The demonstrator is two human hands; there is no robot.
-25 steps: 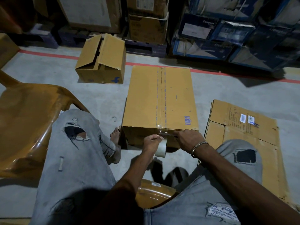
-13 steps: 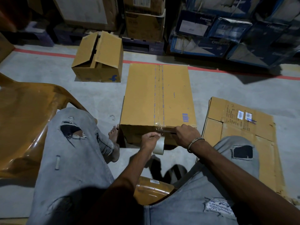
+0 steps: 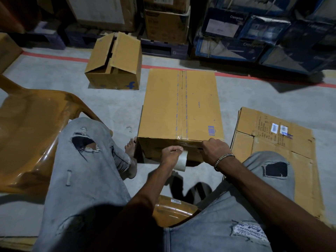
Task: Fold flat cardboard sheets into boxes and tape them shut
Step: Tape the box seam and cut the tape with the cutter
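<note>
Grey concrete floor w/ red line; left grip clamping tape roll; right grip curled, contents unclear.

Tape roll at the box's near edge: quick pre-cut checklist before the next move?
1. Left hand grips tape roll: ok.
2. Right hand holds the strip at the near top edge of the box: ok.
3. Tape runs along the top seam: ok.
4. Top flaps closed flat: ok.
5. Strip stuck down on the front face: cannot tell.
6. Cutting tool in hand: cannot tell.
</note>
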